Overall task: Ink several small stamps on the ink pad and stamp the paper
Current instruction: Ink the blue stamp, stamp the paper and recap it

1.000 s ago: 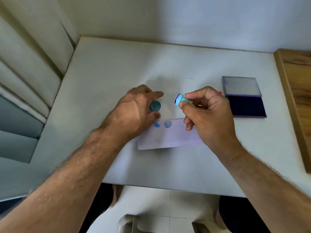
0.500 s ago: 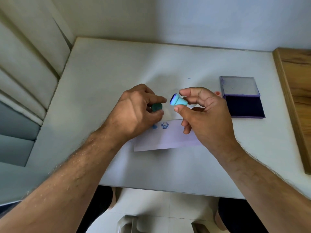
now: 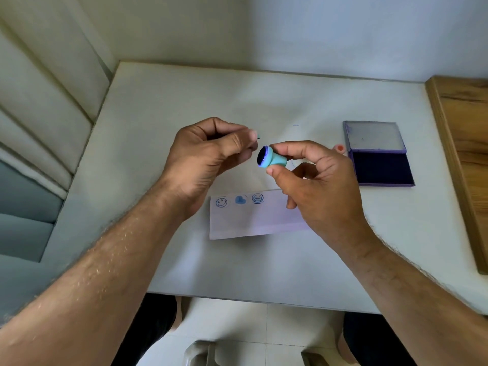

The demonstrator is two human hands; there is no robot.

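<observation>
Scanning left to right across the white table (image 3: 163, 133): left hand (image 3: 206, 157) is raised above the table, fingers curled tight, with a sliver of teal (image 3: 258, 136) just showing past the fingertips; judged to be a cap or a second small stamp, but almost all of it is hidden, so which one cannot be told. Just beside it, right hand (image 3: 317, 186) pinches a small teal stamp (image 3: 272, 159) between thumb and forefinger, held in the air on its side, its round face turned toward the left hand. That face looks dark blue-violet, so judged already inked. Below both hands, the paper (image 3: 253, 220) lies flat on the table near its front edge and carries three blue impressions in a row along its top edge: a smiley face (image 3: 221, 202), a filled heart shape (image 3: 240, 199), and a grinning face (image 3: 257, 198). Space to the right of the third print is bare. Progress, as a judgement: three stampings done, a fourth stamp in hand, not yet pressed down. Further right, a small orange-red stamp or cap (image 3: 340, 148) stands touching or just beside the open ink pad (image 3: 381, 167), lid (image 3: 375, 137) folded back, dark pad exposed. Writing: no brand, label or legible text is visible on the stamps, pad or paper; only the stamped pictures.
</observation>
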